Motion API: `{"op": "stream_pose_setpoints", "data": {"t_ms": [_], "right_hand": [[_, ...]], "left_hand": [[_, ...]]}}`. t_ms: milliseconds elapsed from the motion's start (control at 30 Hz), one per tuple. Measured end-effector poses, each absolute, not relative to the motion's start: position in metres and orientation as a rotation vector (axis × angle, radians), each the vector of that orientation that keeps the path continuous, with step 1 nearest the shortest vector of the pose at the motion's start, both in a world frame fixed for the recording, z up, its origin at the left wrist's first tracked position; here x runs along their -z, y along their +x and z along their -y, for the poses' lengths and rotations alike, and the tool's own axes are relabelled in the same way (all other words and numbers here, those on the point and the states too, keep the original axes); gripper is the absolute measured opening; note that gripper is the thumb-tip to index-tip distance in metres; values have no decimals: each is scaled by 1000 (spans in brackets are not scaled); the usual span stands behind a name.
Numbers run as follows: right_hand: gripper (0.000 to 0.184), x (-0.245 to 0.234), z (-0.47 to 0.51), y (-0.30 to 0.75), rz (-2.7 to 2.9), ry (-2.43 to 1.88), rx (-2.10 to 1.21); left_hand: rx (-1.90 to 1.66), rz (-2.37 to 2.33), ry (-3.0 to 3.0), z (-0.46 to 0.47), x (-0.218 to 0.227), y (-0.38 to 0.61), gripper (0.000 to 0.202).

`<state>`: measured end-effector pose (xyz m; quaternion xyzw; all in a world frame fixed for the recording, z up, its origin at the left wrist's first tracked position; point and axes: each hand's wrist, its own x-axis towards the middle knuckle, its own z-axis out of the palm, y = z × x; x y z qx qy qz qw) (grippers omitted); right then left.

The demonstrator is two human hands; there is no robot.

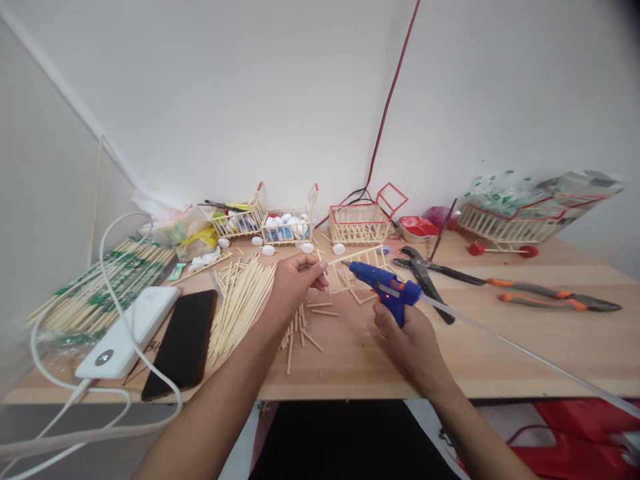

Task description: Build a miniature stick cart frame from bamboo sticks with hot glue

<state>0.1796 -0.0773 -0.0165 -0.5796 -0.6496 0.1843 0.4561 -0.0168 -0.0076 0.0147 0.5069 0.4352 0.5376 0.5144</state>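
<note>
My right hand (415,343) grips the handle of a blue hot glue gun (383,279), its nozzle pointing left and a small orange light glowing on its side. A long clear glue stick (510,343) runs out of its back to the right. In front of the nozzle, my left hand (300,277) is closed in a pinch on a short wooden stick (320,255), partly hidden by the fingers. Just behind the nozzle is a ladder-like wooden stick frame (367,257). Loose cut sticks (245,300) lie in a heap beside my left forearm.
Small stick-built carts (360,227) stand along the wall, one larger cart (515,223) at right. Pliers (425,280) with long handles lie right of the glue gun, near a red paint dish (417,227). A phone (183,343), white power bank (127,333) and bagged skewers (110,287) are left.
</note>
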Motion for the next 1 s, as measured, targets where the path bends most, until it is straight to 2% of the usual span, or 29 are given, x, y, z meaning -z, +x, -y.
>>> {"op": "stream_pose_setpoints", "data": {"t_ms": [433,1000], "right_hand": [[35,19,77,181,1571,-1500,-473],[40,20,77,180,1533,-1577,-527]], "left_hand": [[-1291,-1061,1220,7,-15,-17,20],[-1303,-1047,1226,6,-14,-18,22]]}}
